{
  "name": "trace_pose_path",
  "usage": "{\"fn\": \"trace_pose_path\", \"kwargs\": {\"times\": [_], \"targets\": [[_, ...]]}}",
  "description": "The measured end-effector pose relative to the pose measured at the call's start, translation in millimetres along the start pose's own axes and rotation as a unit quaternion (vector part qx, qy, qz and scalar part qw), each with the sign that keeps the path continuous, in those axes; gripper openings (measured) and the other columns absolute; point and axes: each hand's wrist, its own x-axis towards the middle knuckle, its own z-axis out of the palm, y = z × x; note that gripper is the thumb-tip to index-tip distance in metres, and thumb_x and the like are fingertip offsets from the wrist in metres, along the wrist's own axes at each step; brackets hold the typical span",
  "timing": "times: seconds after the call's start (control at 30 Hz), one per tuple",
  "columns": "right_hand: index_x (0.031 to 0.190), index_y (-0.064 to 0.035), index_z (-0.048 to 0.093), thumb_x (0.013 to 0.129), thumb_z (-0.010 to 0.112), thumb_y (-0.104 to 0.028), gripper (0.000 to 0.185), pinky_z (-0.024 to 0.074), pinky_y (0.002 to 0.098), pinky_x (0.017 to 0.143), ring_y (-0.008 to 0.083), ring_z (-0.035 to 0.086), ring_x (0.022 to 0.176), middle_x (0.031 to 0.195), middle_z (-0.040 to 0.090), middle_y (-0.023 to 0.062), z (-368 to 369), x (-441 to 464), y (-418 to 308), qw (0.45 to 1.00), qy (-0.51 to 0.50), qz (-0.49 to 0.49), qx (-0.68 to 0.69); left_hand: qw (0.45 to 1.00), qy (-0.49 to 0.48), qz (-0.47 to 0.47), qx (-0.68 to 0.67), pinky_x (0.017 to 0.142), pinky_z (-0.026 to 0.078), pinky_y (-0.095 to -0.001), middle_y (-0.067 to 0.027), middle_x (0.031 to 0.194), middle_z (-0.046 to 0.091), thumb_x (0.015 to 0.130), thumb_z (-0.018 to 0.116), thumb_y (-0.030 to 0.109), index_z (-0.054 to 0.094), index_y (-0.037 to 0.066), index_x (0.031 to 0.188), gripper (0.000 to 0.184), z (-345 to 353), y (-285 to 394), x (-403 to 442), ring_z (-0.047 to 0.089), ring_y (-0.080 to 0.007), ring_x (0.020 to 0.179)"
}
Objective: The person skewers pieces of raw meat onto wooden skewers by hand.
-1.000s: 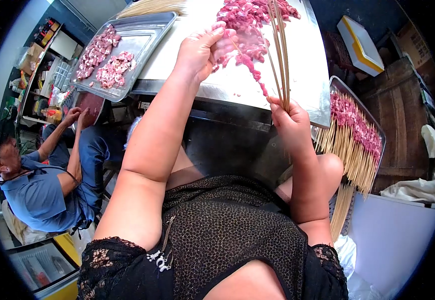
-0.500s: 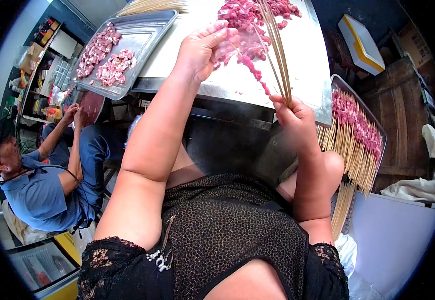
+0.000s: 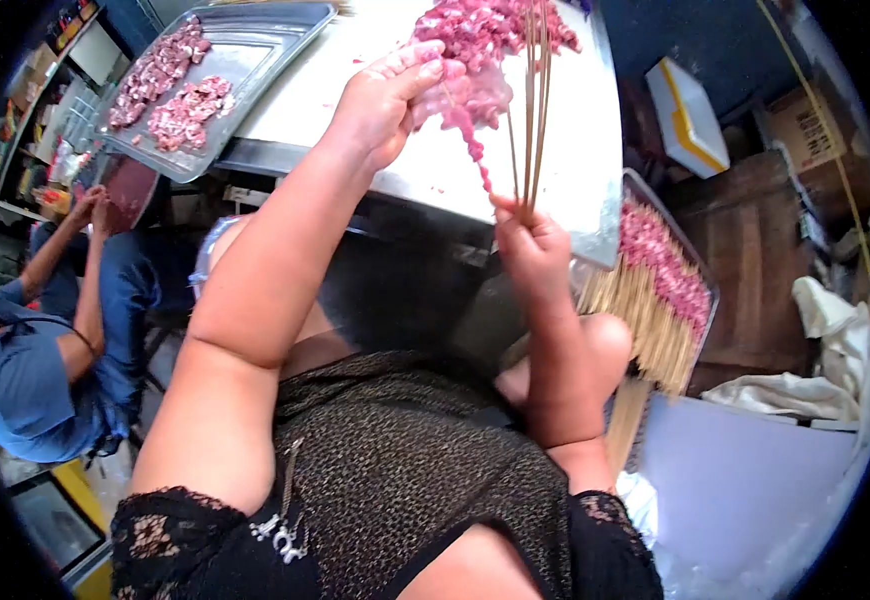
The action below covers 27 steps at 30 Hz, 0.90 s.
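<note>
My left hand (image 3: 380, 105) is closed on small meat pieces at the upper end of a skewer, over the white board (image 3: 305, 120). Threaded meat (image 3: 473, 150) runs down this skewer to my right hand (image 3: 532, 245). The fingers of my right hand pinch its lower end and also hold a bundle of bare bamboo skewers (image 3: 535, 120), which point upward. Behind both hands lies a pile of pink meat (image 3: 500, 30). The skewer's tip is hidden at my left fingers.
A metal tray (image 3: 255, 70) with two meat piles stands at the left. Finished meat skewers (image 3: 655, 280) fill a tray at the right. A person in blue (image 3: 25, 380) sits at the far left. A white foam box (image 3: 685, 115) is at the back right.
The whole view has shifted, so the table, trays and seated person appear farther left. Both hands keep their hold on the skewer, and my right hand still has the bundle.
</note>
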Motion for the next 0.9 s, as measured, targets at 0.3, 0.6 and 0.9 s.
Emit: {"fn": "trace_pose_path", "kwargs": {"times": [0.3,0.6,0.9], "targets": [[0.105,0.0018,0.059,0.089,0.054,-0.007,0.019,0.0245,0.0194,0.039,0.0040,0.034,0.043,0.056,0.045,-0.0029,14,-3,-21,0.990,0.002,0.077,0.116,0.998,-0.044,-0.011,0.048,0.083,0.051,-0.0326,-0.0159,0.102,0.063,0.088,0.055,0.007,0.045,-0.003,0.122,0.037,9,0,-9,0.063,-0.0218,0.094],[0.106,0.0006,0.059,0.089,0.054,-0.010,0.020,0.0256,0.0184,0.039,0.0037,0.036,0.044,0.060,0.048,-0.0023,11,2,-18,0.993,0.009,0.064,0.100,0.994,-0.060,-0.010,0.094,0.082,0.051,-0.0326,-0.0160,0.098,0.064,0.089,0.052,0.006,0.045,-0.002,0.120,0.033,10,-11,-3,0.064,-0.0219,0.092],[0.103,0.0004,0.062,0.089,0.056,-0.010,0.019,0.0339,0.0173,0.050,0.0036,0.044,0.055,0.064,0.052,-0.0026,12,-13,-3,0.997,0.030,-0.030,-0.060,0.993,0.002,-0.086,-0.086,0.073,0.051,-0.0345,-0.0069,0.073,0.055,0.098,0.032,0.019,0.050,-0.004,0.105,0.030,10,-24,-2,0.056,-0.0200,0.072]]}}
